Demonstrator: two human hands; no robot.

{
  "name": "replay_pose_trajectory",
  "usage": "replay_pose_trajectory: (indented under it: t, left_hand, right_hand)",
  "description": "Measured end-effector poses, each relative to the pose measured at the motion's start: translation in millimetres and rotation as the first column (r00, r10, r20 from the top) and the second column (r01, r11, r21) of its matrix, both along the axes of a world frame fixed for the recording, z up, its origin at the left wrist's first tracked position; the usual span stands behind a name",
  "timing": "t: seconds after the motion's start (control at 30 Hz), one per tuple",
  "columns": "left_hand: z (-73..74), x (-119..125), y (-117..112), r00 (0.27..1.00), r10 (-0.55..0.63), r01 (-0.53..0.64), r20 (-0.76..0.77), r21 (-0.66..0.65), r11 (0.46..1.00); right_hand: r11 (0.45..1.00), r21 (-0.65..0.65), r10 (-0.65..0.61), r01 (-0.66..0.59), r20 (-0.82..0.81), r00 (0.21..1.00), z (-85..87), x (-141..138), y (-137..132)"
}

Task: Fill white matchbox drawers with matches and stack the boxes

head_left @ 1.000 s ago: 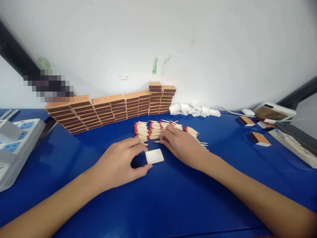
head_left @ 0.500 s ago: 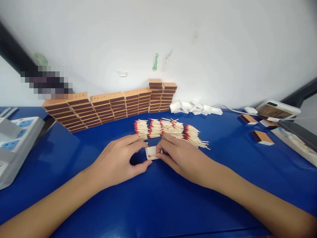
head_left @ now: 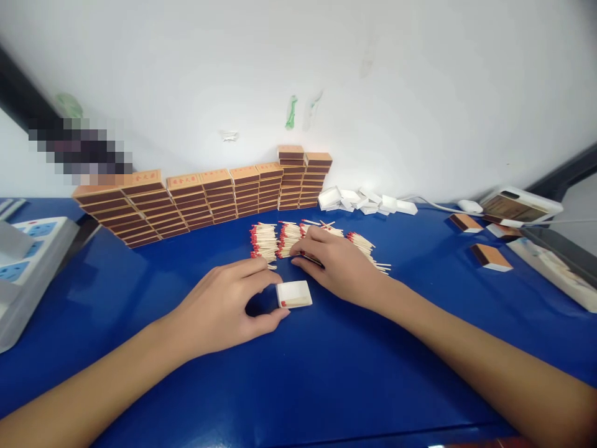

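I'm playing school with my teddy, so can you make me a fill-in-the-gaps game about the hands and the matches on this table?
1. The left hand holds a small white tray on a ____ table.
2. The right hand lies on loose matches with ____ heads.
3. Inside the tray lie a few ____.
4. The stacked matchboxes stand against the ____ wall.

Missing words: blue, red, matches, white.

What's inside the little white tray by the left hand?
A few red-tipped matches lie along the near side of the white tray; the rest of its floor is bare. The left hand pinches its left end and covers almost nothing inside.
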State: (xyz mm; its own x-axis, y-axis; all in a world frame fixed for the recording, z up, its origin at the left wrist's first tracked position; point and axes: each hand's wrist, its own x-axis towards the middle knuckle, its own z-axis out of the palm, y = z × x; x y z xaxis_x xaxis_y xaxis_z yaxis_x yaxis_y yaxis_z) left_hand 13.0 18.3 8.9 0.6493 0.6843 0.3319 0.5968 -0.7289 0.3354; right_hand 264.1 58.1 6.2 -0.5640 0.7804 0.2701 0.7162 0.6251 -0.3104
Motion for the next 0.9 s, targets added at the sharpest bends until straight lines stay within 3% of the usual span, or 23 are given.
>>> replay_pose_trajectory:
  t: [0.17, 0.37, 0.53, 0.7, 0.9]
  left_hand:
    - [-0.9, 1, 0, 1.0, 0.0, 0.001, 0.006, -0.014, 1.0]
    - [-1.1, 1, 1, 0.998, 0.057, -0.057, 0.005, -0.009, 0.998]
    - [0.1, 1, 2, 0.994, 0.109, -0.109, 0.003, -0.014, 0.994]
    - [-0.5, 1, 1, 0.995, 0.101, -0.102, 0.026, 0.034, 0.994]
    - [-0.8, 0, 1, 0.996, 0.082, -0.083, 0.015, 0.044, 0.996]
  right_hand:
    - [1.0, 0.002, -0.02, 0.02, 0.057, 0.998, -4.3, -7, 7]
    - [0.999, 0.008, -0.051, 0.051, 0.169, 0.984, 4.2, -6, -1]
    - [0.999, 0.044, 0.005, -0.009, 0.099, 0.995, 12.8, -4, -21]
    - [0.987, 0.142, 0.055, -0.079, 0.167, 0.984, 8.6, -10, -38]
    - [0.997, 0.059, 0.057, -0.057, 0.01, 0.998, 11.7, 4, -27]
